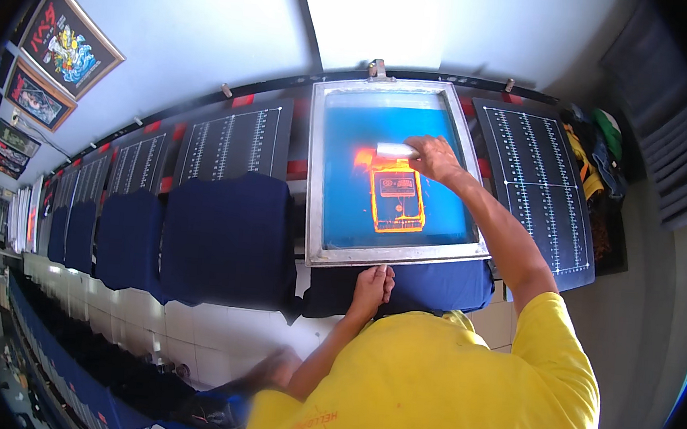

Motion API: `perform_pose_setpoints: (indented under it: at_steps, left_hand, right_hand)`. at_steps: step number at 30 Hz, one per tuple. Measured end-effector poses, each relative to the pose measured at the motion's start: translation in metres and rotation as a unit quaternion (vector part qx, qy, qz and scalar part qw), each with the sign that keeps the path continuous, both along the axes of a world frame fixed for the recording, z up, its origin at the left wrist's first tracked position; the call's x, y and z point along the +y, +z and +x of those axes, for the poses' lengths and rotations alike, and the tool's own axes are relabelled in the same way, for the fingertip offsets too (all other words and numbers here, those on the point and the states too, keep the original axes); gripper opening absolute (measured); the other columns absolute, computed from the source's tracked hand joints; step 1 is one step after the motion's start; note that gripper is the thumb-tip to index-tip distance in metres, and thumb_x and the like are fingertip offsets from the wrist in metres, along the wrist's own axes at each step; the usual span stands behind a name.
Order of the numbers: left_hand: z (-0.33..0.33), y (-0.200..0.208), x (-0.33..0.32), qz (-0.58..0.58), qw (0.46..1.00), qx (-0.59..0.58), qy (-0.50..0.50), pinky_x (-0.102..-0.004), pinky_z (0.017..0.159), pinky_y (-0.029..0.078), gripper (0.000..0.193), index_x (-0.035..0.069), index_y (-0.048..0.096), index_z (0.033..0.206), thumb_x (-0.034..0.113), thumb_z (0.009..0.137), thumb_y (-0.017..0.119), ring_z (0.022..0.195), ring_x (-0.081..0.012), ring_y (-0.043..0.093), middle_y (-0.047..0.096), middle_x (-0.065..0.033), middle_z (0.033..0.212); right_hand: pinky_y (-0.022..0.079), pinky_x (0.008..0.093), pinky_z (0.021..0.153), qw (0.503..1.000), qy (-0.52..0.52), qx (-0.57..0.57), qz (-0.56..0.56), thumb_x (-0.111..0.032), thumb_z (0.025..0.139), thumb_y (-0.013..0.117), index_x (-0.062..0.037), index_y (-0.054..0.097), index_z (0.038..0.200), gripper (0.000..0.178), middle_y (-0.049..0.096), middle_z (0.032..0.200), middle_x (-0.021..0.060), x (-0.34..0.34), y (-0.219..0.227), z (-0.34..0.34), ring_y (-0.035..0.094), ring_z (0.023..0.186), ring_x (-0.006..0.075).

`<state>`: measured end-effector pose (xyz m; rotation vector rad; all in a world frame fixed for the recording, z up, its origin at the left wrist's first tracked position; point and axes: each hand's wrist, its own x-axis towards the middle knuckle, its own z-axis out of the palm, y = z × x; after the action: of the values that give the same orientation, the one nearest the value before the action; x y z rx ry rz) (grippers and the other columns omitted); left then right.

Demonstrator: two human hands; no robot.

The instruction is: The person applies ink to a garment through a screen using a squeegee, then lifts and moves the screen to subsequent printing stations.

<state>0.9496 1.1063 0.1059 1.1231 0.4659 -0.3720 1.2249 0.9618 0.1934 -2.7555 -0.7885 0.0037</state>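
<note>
A silver-framed printing screen (pixel 392 257) with blue mesh lies over a board dressed in navy fabric (pixel 439 285). Bright orange ink (pixel 364 159) spreads near the upper middle of the mesh and around an upright, device-shaped design (pixel 398 199). My right hand (pixel 436 160) is closed around a pale metallic squeegee (pixel 394 150), which rests at the top of that design; its blade edge is hard to see. Down at the screen's near edge, my left hand (pixel 371 291) is closed, its thumb against the metal frame.
A bare black board with white ruled marks (pixel 532 181) stands to the right. Leftward, several boards carry navy shirts (pixel 229 230) along the rail. Clothes (pixel 598 158) are heaped at the far right. Framed prints (pixel 71 36) hang on the left wall.
</note>
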Motion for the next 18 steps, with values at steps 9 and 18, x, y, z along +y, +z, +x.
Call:
perform_pose_setpoints:
  at_steps: [9, 18]
  left_hand:
    - [0.008, 0.005, -0.001, 0.056, 0.998, -0.011, -0.01, -0.0237, 0.041, 0.035, 0.035, 0.003, 0.057, 0.092, 0.03, 0.108, 0.041, 0.043, -0.0088, 0.045, 0.053, -0.0008, 0.062]
    - [0.017, 0.004, 0.003, 0.049, 0.998, -0.006, -0.047, -0.0238, 0.041, 0.035, 0.034, 0.002, 0.059, 0.095, 0.028, 0.108, 0.041, 0.046, -0.0095, 0.047, 0.055, -0.0016, 0.066]
  right_hand:
    - [0.04, 0.0426, 0.091, 0.994, 0.105, -0.002, -0.041, -0.014, 0.074, 0.079, -0.0139, 0.064, 0.12, 0.048, 0.067, 0.109, 0.0061, -0.016, 0.005, -0.054, 0.061, 0.105, 0.0238]
    - [0.042, 0.0419, 0.09, 0.987, 0.147, -0.065, 0.0, -0.017, 0.071, 0.079, -0.0099, 0.056, 0.125, 0.059, 0.059, 0.13, 0.0058, -0.049, -0.026, -0.168, 0.055, 0.116, 0.0237]
